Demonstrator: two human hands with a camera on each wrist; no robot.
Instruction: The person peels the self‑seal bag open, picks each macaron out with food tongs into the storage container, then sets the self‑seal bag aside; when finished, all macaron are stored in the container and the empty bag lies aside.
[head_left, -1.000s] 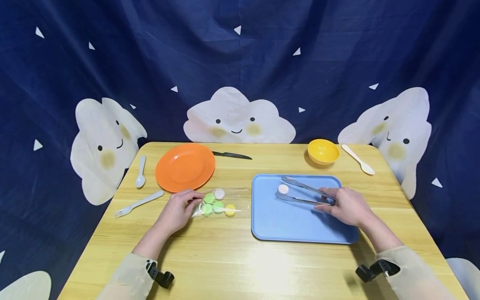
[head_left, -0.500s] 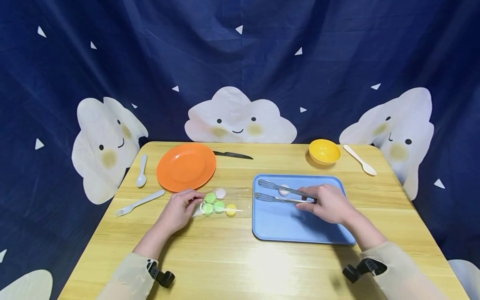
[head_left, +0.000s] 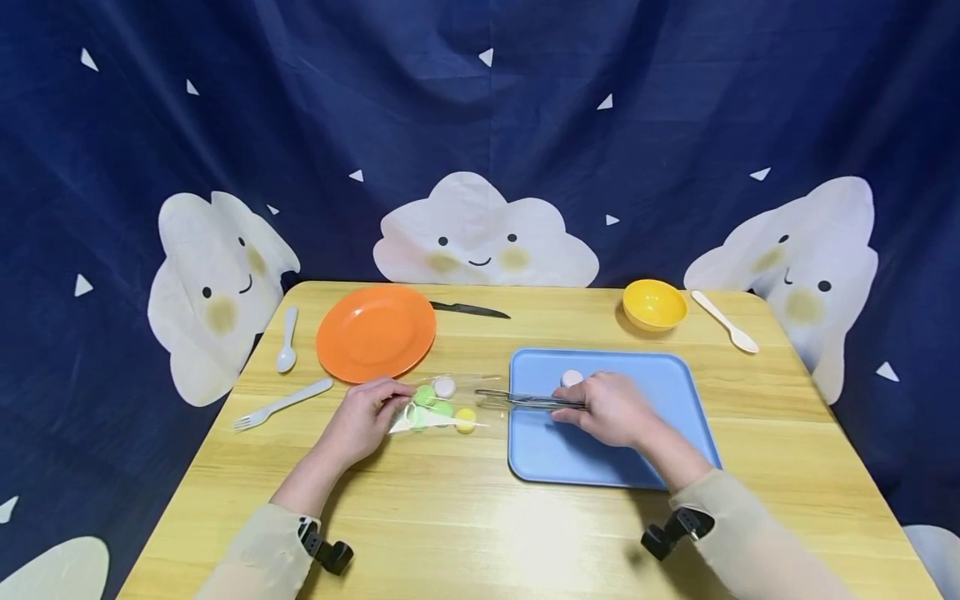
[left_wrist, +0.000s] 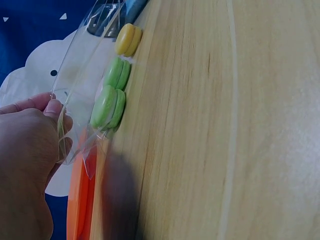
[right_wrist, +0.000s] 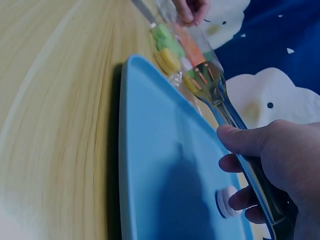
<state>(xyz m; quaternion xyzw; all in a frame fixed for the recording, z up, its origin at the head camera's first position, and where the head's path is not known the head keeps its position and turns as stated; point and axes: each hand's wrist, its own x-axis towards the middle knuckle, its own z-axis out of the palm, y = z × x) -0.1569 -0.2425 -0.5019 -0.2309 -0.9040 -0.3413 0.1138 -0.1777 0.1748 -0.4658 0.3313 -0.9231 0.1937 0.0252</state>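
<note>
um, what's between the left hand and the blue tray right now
In the head view, the clear bag of macarons lies between the left hand and the blue tray; the tips of the tongs reach in from the tray's side.

A: Toward the left edge of the table (head_left: 480,521), we list?
B: Left sleeve (head_left: 258,546), pale beige; black wrist strap (head_left: 309,537), rounded black camera (head_left: 335,557); left hand (head_left: 366,421), bare.
A: Toward the right edge?
B: We list right sleeve (head_left: 753,546), pale beige; matching strap (head_left: 694,523), matching camera (head_left: 657,542); right hand (head_left: 609,410), bare.
</note>
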